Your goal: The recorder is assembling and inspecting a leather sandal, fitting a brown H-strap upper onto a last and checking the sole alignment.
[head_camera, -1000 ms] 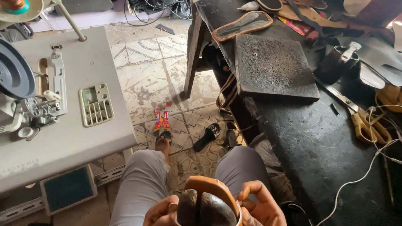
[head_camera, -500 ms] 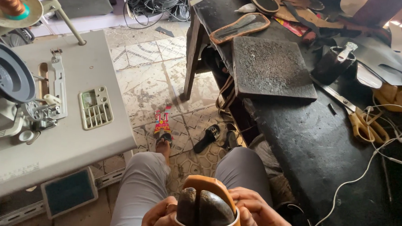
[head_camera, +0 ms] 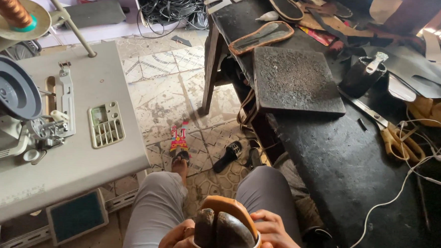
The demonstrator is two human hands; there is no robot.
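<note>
A shoe piece (head_camera: 225, 230) with a tan sole edge and dark brown rounded upper rests in my lap at the bottom of the head view. My left hand (head_camera: 176, 242) grips its left side with the fingers wrapped under it. My right hand (head_camera: 277, 237) holds its right side, fingers curled along the tan rim. Both hands sit just above my knees in grey trousers (head_camera: 158, 211).
A sewing machine table (head_camera: 72, 166) with a dark handwheel (head_camera: 8, 87) and thread spool (head_camera: 8, 4) stands at left. At right, a black workbench (head_camera: 349, 166) carries a dark slab (head_camera: 293, 80), yellow-handled scissors (head_camera: 398, 138), a white cable and soles. Sandals lie on the tiled floor (head_camera: 234, 155).
The shoe piece and both hands have sunk slightly lower in the view. The hands keep the same grip.
</note>
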